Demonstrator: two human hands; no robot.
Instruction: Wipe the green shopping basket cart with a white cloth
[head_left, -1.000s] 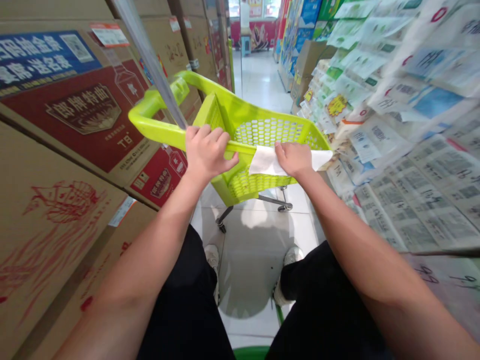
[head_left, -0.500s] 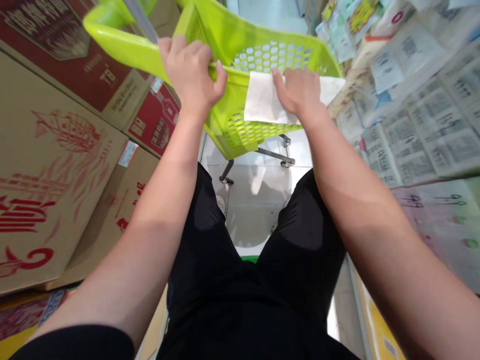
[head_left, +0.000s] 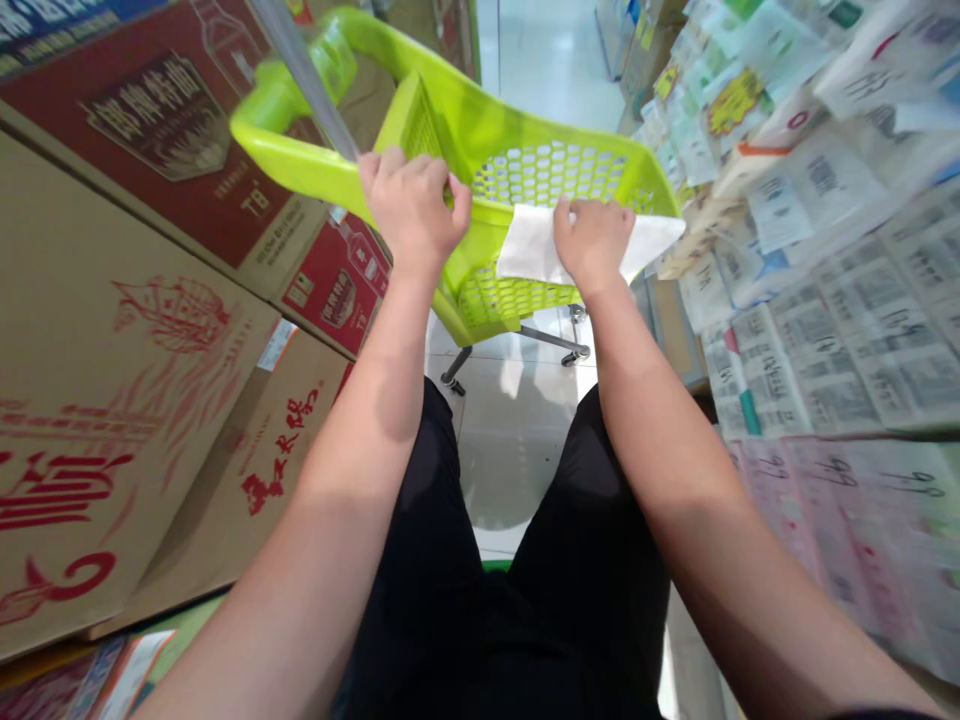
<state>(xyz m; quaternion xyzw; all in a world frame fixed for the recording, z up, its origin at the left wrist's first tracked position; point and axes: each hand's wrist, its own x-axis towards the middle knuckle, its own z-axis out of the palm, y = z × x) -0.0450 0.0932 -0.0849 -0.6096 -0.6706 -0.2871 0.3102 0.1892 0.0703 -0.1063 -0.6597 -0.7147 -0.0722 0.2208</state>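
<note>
A lime-green plastic shopping cart (head_left: 442,140) with a honeycomb-holed basket stands tilted across the view. My left hand (head_left: 416,212) is closed around its near rim, right beside the lower end of a grey metal pole (head_left: 311,85). Farther along the same rim, a white cloth (head_left: 529,245) is draped over the edge. My right hand (head_left: 596,240) is closed on this cloth, pressing it against the rim, with the fingertips hidden over the far side. Below the basket, the cart's metal legs and small wheels (head_left: 577,355) rest on the floor.
Large cardboard boxes (head_left: 172,400) with red print are stacked close on the left. Along the right, packaged goods in plastic (head_left: 840,330) fill the shelves. A pale tiled floor (head_left: 510,430) runs down the aisle between them, with my legs in dark trousers (head_left: 592,480) over it.
In view, the cart and my left hand have shifted right and down. My right hand is lower with the cloth, and its thumb is drawn in. The left thumb is tucked closer too.
</note>
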